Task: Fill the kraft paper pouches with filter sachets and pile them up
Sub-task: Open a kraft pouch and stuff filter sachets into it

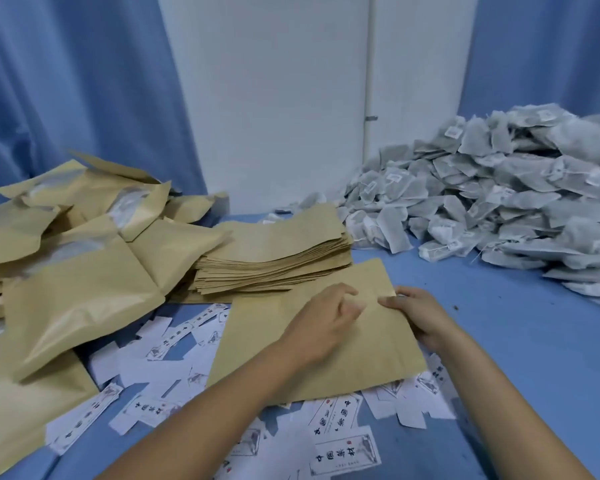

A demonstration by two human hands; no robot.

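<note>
Right hand pinches pouch edge; left hand curled on top, grip unclear. Pull mouth wide before you reach for sachets.

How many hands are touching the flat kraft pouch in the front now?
2. The left hand lies on the middle of the kraft pouch, fingers curled, seemingly pinching the paper. The right hand grips its right edge near the top corner. Neither is hidden.
</note>
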